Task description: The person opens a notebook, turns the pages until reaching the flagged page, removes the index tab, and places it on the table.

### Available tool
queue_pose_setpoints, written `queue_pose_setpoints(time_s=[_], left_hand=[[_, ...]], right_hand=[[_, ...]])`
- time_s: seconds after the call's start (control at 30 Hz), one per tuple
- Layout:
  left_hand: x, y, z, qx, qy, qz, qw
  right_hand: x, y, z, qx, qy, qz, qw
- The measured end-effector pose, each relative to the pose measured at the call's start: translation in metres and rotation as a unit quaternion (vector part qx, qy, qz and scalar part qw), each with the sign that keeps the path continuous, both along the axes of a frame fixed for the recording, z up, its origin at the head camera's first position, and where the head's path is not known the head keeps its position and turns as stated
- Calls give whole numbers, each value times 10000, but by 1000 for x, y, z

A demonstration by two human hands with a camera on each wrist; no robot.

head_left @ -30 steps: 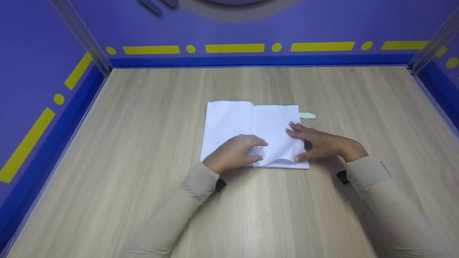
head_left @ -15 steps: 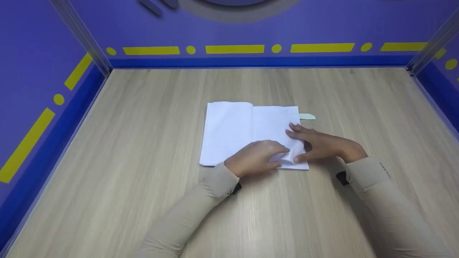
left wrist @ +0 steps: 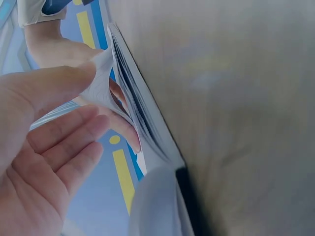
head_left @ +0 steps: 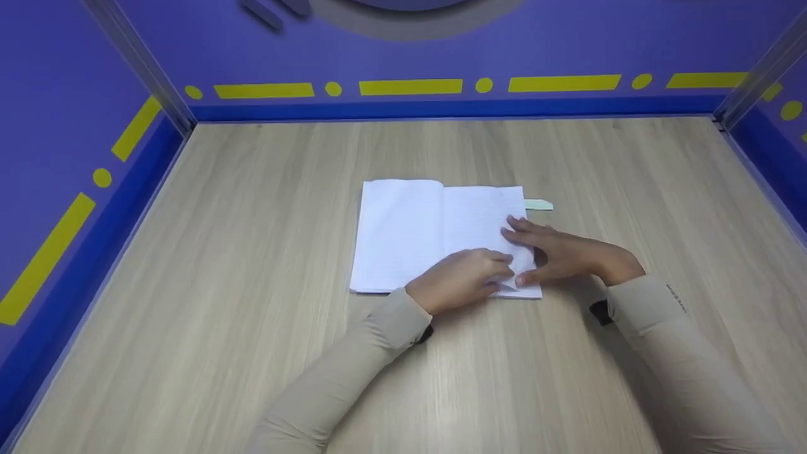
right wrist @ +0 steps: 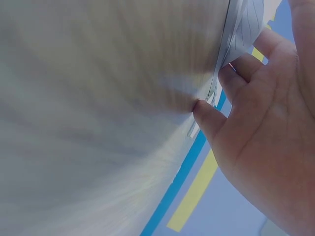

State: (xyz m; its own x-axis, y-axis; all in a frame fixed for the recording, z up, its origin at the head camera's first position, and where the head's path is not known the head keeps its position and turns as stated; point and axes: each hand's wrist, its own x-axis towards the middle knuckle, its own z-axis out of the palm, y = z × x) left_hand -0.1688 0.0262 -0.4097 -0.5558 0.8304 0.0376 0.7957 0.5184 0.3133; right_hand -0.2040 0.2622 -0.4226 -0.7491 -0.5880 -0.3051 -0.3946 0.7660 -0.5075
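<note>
An open notebook with white ruled pages lies flat on the table. Over its lower right part, my left hand pinches a raised page; in the left wrist view the thumb lies on the near side of the paper and the index finger is mostly behind it. My right hand rests along the notebook's right edge, fingers spread, with the fingertips and thumb on the paper. In the right wrist view, part of that hand's fingers touch the edge of the pages. A pale green tab sticks out at the upper right.
The wood-grain table extends on all sides of the notebook. Blue-purple panels with yellow dashes and dots, such as the back wall, border it at the back, left and right.
My left hand has moved right across the notebook, from near the centre fold to the raised page, and its fingers have closed on the paper. The right hand has stayed in place.
</note>
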Motion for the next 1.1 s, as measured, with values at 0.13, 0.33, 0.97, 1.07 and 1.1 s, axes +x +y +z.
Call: queue_pose_setpoints(time_s=[0.13, 0.33, 0.97, 1.07, 1.1], left_hand=[[-3, -1, 0, 133, 7, -37, 9999], [-6, -5, 0, 381, -174, 68, 9991], [-12, -14, 1, 938, -448, 524, 9932], [-13, -15, -1, 1230, -526, 625, 9890], [-13, -16, -1, 1363, -602, 668, 9866]], right_hand=[[1, 1, 1, -69, -26, -10, 10000], [2, 1, 2, -21, -80, -72, 9999], [2, 1, 1, -172, -26, -442, 9989], [1, 2, 1, -304, 63, -537, 9981], [1, 3, 1, -334, 93, -573, 9978]])
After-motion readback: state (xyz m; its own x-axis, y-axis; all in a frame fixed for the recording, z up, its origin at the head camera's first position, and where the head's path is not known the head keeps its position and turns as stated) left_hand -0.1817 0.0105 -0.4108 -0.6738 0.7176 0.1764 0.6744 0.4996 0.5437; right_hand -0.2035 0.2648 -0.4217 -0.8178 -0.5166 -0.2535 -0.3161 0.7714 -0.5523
